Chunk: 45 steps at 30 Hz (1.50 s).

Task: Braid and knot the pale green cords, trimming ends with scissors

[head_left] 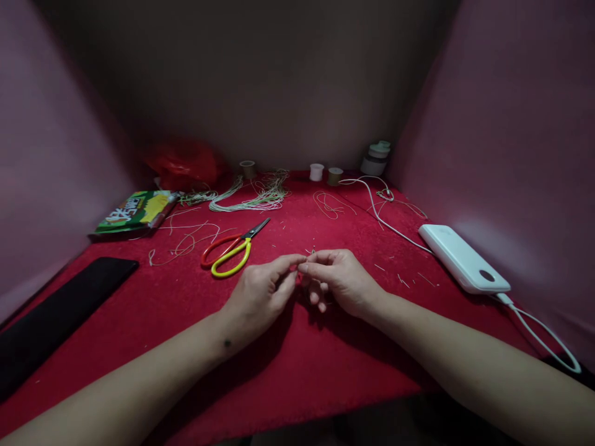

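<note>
"What are you seeing?"
"The left hand (267, 286) and right hand (349, 282) are meeting at the fingertips, pinching a small piece (313, 251), mostly hidden, above the red-covered table (297, 384)"
"And the scissors (246, 237)?"
"They're lying near the left hand, with bundled cords (269, 201) resting beyond"

White characters (124, 212) stand on the green packet (136, 212), left of the frame, too blurred to read surely.

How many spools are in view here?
3: a dull spool at the back, by the thread bundle; a white spool and an olive spool side by side, farther right. More could be hidden.
</note>
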Tool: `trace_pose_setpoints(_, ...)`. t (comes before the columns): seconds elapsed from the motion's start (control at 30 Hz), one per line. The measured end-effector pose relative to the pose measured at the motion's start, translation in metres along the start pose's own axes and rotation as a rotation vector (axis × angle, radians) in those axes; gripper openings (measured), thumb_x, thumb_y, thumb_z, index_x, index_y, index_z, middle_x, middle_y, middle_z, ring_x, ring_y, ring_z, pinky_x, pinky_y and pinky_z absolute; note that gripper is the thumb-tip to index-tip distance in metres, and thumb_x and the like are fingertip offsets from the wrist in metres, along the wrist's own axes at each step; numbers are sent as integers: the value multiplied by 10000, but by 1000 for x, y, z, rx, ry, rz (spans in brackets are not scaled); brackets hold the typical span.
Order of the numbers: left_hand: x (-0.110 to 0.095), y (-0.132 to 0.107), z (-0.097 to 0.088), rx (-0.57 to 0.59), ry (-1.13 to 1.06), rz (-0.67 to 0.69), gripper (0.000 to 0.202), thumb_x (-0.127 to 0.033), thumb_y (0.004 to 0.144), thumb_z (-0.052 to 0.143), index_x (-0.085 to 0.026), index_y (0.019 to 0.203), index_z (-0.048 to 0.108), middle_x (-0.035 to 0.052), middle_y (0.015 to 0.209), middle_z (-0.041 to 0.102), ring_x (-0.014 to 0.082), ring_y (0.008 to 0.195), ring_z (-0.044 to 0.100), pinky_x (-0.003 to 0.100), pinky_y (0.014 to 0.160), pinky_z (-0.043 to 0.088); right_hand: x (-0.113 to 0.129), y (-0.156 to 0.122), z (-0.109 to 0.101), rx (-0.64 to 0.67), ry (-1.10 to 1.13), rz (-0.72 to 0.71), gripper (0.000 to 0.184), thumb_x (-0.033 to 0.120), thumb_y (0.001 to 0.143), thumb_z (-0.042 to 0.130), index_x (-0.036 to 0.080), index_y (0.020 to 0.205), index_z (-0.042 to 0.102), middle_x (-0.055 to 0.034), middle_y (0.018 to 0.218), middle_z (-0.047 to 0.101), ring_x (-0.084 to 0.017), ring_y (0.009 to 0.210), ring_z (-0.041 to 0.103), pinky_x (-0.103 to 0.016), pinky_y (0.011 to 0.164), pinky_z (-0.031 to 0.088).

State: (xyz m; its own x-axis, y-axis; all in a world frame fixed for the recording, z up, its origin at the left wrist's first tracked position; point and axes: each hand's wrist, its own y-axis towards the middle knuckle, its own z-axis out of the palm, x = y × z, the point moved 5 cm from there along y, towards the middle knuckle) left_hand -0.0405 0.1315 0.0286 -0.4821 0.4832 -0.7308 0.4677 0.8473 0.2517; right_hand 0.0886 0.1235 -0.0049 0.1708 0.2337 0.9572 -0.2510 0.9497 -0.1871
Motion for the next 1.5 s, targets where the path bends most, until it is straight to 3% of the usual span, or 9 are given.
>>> trace_pose_setpoints(0.1, 0, -4, 6, 5, 164, 122, 315, -190, 834, 474, -182, 1111, 625, 45, 811, 713, 139, 631, 630, 235, 634, 466, 0, -1, 1, -34, -89, -13, 231, 337, 776, 624, 150, 658, 557, 26, 408, 543, -79, 292, 467, -164, 287, 360)
trace_pose_setpoints(0.23, 0, -5, 9, 43, 232, 95, 297, -191, 840, 459, -177, 1114, 572, 4, 668, 648, 123, 516, 568, 226, 558, 423, 2, -3, 1, -57, -179, -27, 259, 316, 806, 571, 160, 601, 540, 39, 385, 504, -68, 273, 423, -163, 267, 324)
trace_pose_setpoints(0.5, 4, 1, -6, -23, 104, 37, 206, -227, 831, 507, -184, 1006, 606, -30, 617, 570, 107, 532, 507, 209, 538, 391, 12, -4, 1, -46, -235, -99, 302, 320, 848, 537, 155, 595, 530, 48, 396, 490, -39, 272, 356, -158, 282, 232)
trace_pose_setpoints(0.9, 22, 11, -13, 109, -93, -153, 157, -274, 823, 558, -182, 749, 661, -32, 513, 531, 101, 461, 472, 202, 461, 367, 11, -3, 1, -18, -277, -72, 244, 335, 848, 544, 155, 683, 546, 52, 455, 505, -33, 293, 326, -164, 291, 210)
trace_pose_setpoints(1.13, 27, 15, -48, -314, -136, -168, 132, -263, 753, 643, -180, 855, 641, 0, 746, 600, 99, 590, 532, 197, 527, 406, 10, -2, -2, -48, -188, -74, 264, 362, 817, 586, 164, 659, 511, 68, 438, 465, -31, 292, 316, -168, 296, 196)
trace_pose_setpoints(1.23, 23, 10, -29, 27, -372, -438, 214, -322, 812, 577, -154, 684, 608, -49, 449, 459, 58, 371, 387, 170, 380, 280, 11, -2, -3, -65, -177, -86, 270, 374, 805, 597, 161, 663, 511, 65, 460, 475, -31, 296, 314, -169, 295, 203)
trace_pose_setpoints(1.3, 21, 2, -9, 235, -565, -629, 257, -380, 826, 560, -148, 737, 626, -33, 476, 510, 49, 320, 355, 160, 317, 200, 11, -2, -2, -70, -191, -96, 272, 386, 800, 598, 159, 675, 518, 60, 485, 488, -32, 306, 323, -169, 295, 211)
trace_pose_setpoints(1.37, 21, -2, 4, 280, -752, -709, 281, -429, 829, 559, -157, 804, 626, -45, 499, 507, 37, 302, 330, 146, 295, 189, 10, -2, 0, -50, -228, -96, 273, 403, 805, 590, 157, 701, 537, 57, 498, 491, -37, 316, 333, -170, 299, 219)
trace_pose_setpoints(1.5, 29, 2, 12, 123, -973, -630, 172, -255, 780, 633, -149, 671, 552, -62, 505, 472, 18, 305, 312, 134, 280, 220, 6, -3, 3, 10, -348, -106, 247, 376, 835, 556, 157, 723, 570, 36, 534, 503, -55, 369, 378, -185, 345, 287)
